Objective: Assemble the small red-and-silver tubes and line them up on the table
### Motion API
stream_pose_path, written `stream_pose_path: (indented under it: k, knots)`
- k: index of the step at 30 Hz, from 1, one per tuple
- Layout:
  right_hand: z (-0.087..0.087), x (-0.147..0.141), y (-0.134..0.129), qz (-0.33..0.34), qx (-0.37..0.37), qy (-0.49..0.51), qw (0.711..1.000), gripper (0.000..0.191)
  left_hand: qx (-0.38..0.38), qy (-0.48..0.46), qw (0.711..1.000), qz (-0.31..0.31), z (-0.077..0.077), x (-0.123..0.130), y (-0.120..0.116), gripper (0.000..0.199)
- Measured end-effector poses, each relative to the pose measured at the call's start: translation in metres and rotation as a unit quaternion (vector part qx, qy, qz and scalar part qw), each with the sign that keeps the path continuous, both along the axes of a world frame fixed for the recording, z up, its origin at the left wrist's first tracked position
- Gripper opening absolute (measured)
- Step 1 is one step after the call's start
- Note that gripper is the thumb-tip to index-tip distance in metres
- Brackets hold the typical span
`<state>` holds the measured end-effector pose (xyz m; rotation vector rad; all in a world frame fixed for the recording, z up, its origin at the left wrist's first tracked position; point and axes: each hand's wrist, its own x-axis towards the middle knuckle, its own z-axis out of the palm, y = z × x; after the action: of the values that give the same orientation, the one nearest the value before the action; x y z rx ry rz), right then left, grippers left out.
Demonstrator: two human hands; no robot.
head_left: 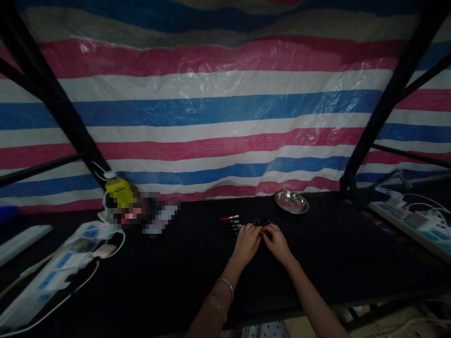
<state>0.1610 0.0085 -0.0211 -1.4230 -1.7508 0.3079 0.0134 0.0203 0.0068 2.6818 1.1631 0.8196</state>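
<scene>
Both hands meet over the black tabletop, a little right of the picture's middle. My left hand [248,241] has its fingers curled, with a bangle on the wrist. Its fingertips are beside a group of dark pens [229,228]. Beyond these pens lies a red one [229,218]. Touching or nearly touching the left, my right hand [276,241] has its fingers bent inward. Small dark pieces [261,221] lie just past the fingertips. Whatever the fingers may be holding is too dark and small to make out.
A round metal dish [291,202] stands at the back. At left are a power strip [59,277] with cables and a yellow bottle [120,190]. Another power strip [416,223] is at right. Black frame posts rise on both sides before a striped sheet [225,108].
</scene>
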Motion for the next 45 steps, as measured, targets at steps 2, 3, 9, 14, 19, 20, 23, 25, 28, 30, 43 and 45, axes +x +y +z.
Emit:
stream_pose_path:
  k: [2,3,9,14,19,20,23,25,28,30,43,45]
  knots:
    - [-0.001,0.001,0.001,-0.004,0.010,0.022,1.000,0.015,0.001,-0.004,1.000,-0.001,-0.001,0.000,0.001,0.025]
    - [-0.001,0.001,0.001,-0.011,0.013,0.034,0.999,0.016,0.001,-0.004,1.000,-0.003,-0.001,0.000,0.001,0.026]
    - [-0.008,0.003,0.003,-0.097,0.034,0.139,0.985,0.025,-0.001,0.022,1.000,-0.020,0.001,0.000,0.000,0.027]
    - [-0.009,0.003,0.003,-0.111,0.044,0.230,0.966,0.036,0.009,0.011,0.999,-0.040,0.000,-0.002,0.000,0.026]
    - [-0.003,-0.002,0.000,-0.091,0.033,0.299,0.949,0.038,0.018,-0.043,0.997,-0.059,-0.011,-0.004,0.003,0.039]
    - [-0.001,-0.004,0.000,-0.082,0.028,0.315,0.945,0.037,0.018,-0.057,0.997,-0.058,-0.013,-0.004,0.004,0.043]
    - [0.004,-0.009,0.000,-0.041,0.001,0.374,0.926,0.035,0.010,-0.090,0.994,-0.058,-0.016,-0.005,0.004,0.053]
    - [0.007,-0.011,0.000,-0.017,-0.022,0.407,0.913,0.035,0.002,-0.102,0.993,-0.060,-0.014,-0.005,0.003,0.056]
    - [0.011,-0.012,-0.001,0.006,-0.058,0.431,0.901,0.038,-0.007,-0.110,0.992,-0.053,-0.011,-0.004,0.000,0.051]
    - [0.014,-0.011,-0.001,0.023,-0.086,0.439,0.894,0.039,-0.010,-0.115,0.992,-0.043,-0.009,-0.004,-0.001,0.044]
    - [0.014,-0.012,-0.001,0.038,-0.127,0.507,0.852,0.034,0.059,-0.128,0.990,0.024,-0.011,-0.002,0.000,0.028]
    - [0.016,-0.013,-0.002,0.038,-0.127,0.528,0.839,0.032,0.075,-0.139,0.987,0.026,-0.009,-0.002,-0.001,0.025]
